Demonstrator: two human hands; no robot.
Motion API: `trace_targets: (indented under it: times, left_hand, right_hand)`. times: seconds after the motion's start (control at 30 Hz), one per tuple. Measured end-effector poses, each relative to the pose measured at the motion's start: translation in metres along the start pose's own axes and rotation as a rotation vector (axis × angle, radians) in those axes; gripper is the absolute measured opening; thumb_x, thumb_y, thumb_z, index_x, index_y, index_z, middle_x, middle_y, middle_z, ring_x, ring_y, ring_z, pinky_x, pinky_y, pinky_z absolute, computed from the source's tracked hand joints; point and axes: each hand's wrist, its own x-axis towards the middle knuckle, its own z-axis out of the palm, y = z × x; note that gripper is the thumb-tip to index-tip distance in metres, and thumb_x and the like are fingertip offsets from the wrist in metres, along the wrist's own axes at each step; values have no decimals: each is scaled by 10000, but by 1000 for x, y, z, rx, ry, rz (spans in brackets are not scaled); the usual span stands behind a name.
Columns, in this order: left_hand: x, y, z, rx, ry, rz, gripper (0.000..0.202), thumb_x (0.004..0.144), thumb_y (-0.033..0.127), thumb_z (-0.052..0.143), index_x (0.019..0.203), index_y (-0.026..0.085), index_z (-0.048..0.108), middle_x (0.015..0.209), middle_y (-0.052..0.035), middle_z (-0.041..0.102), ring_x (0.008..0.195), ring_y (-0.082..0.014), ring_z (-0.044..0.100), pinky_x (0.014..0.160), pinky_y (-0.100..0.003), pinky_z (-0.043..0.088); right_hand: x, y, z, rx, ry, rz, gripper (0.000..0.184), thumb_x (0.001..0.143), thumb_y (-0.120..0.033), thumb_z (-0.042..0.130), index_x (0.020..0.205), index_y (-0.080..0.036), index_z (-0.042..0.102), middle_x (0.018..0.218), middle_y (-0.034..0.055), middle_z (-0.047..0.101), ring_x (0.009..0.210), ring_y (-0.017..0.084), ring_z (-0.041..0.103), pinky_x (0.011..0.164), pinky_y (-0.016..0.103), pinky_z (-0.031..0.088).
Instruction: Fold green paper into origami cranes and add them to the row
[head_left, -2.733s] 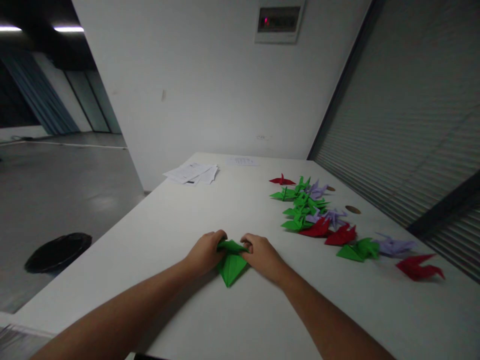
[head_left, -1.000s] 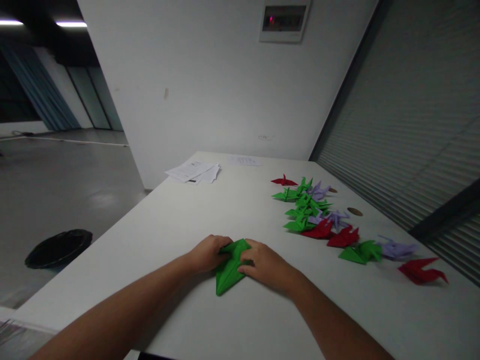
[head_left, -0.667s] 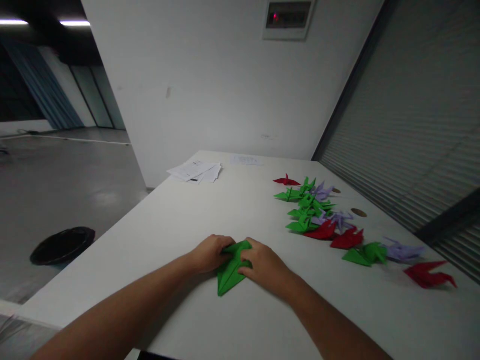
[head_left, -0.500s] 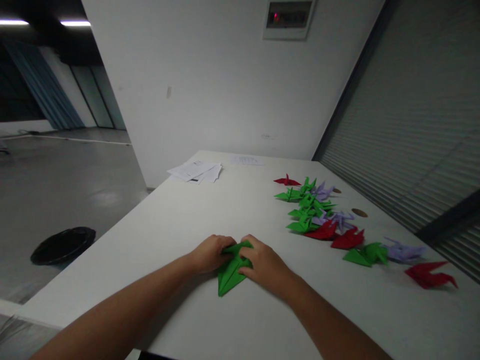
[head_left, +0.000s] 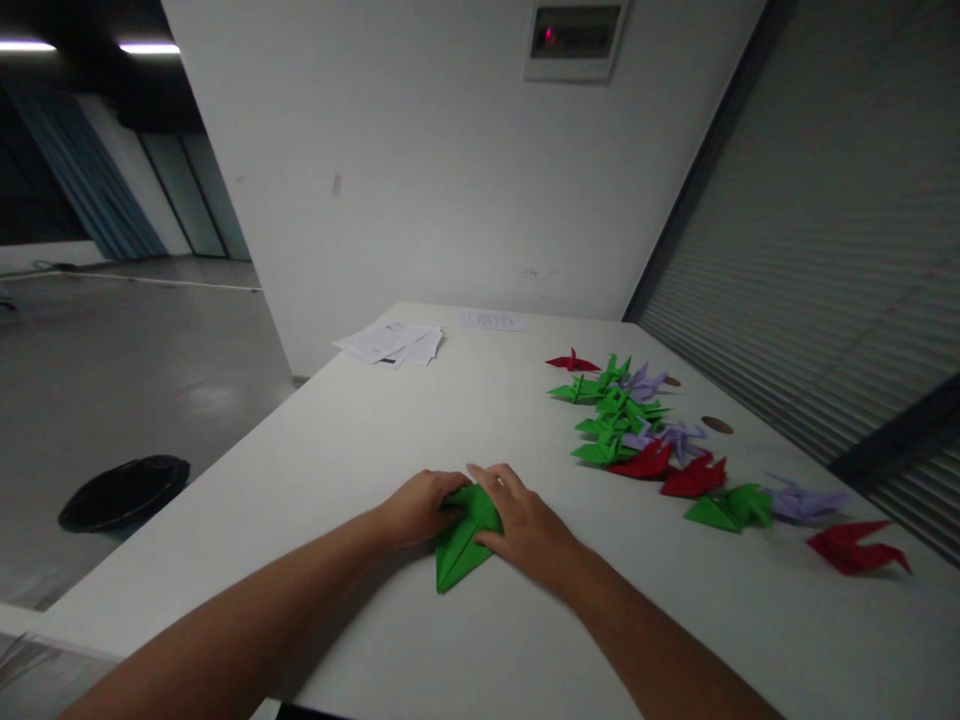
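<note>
A green sheet of origami paper (head_left: pixel 466 545), folded into a pointed diamond-like shape, lies on the white table (head_left: pixel 390 640) in front of me. One tip of it points toward me. My left hand (head_left: pixel 421 510) grips the paper's left upper edge, thumb on top and the other fingers curled at its far side. On the right side, my right hand (head_left: pixel 523 520) rests against the paper with its thumb on the surface and its fingers stretched out along the far right edge. The far corner of the paper is partly hidden by my fingers.
Several folded paper cranes, green (head_left: pixel 619 405), red (head_left: pixel 859 548) and purple (head_left: pixel 804 500), stand along the table's right side. Printed sheets (head_left: pixel 394 342) lie at the far left. A black-lined bin (head_left: pixel 124 495) stands on the floor to the left. Window blinds (head_left: pixel 810 250) border the right.
My right hand's fingers have lifted from their curled hold and straightened toward the far edge, showing more of the green paper. My left hand and the paper stay in place.
</note>
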Motion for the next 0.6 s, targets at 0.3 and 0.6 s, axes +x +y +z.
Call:
trace_targets:
  times: [0.3,0.6]
  left_hand:
    - [0,1,-1,-6,-20,6,284,792,135,639,1064,200,685,876,-7,719,803,-174,644,717,-258,460]
    - [-6,-4,-2,-19,281,87,183,854,185,598,1031,191,643,975,-63,684,912,-205,623,844,-342,506]
  right_hand:
    - [4,5,8,184,-46,295,1267,718,-181,815,1632,-231,-61,810,-22,675,747,222,658,676,310,479]
    - [6,17,3,200,40,315,1150,731,-151,761,1635,-229,54,795,-23,676,724,208,653,650,289,457]
